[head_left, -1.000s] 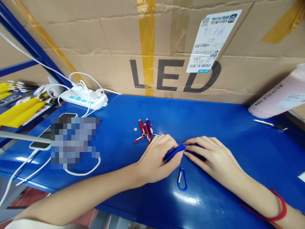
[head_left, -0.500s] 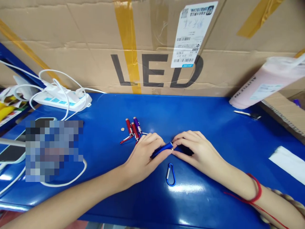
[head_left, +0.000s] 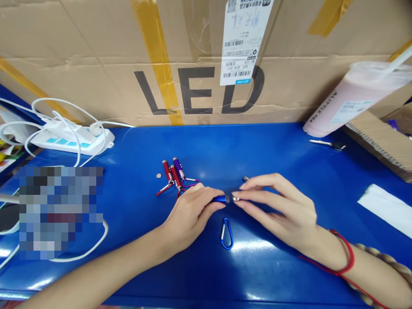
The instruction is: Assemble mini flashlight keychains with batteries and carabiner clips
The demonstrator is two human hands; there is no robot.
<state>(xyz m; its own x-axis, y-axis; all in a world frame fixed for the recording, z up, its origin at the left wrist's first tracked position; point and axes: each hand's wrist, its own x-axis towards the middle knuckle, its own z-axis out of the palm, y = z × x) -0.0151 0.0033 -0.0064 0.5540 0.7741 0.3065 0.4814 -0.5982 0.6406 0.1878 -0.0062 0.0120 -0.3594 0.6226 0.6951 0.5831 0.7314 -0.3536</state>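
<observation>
My left hand (head_left: 188, 214) is closed around a small blue flashlight tube (head_left: 219, 199), whose open-looking end points right. Just past that end, my right hand (head_left: 286, 210) pinches a small silver button cell (head_left: 236, 198) between thumb and finger; a narrow gap separates it from the tube. Another small metallic piece (head_left: 246, 179) shows by my right index finger; whether it is held or lying there I cannot tell. Below the hands lies a blue carabiner (head_left: 227, 234). Two red mini flashlights (head_left: 168, 171) and a purple mini flashlight (head_left: 178, 167) with clips lie beyond my left hand.
A small pale disc (head_left: 158, 175) lies left of the flashlights. The white power strip (head_left: 86, 147) and its cables occupy the back left. At right are a pink drink cup (head_left: 341, 103), a key (head_left: 337, 146) and white paper (head_left: 386, 210). The LED carton (head_left: 112, 94) stands behind.
My right fingers have drawn back from the tube's end and spread, the silver button cell now visible in them. The blue tube has tipped more level. The view has shifted slightly.
</observation>
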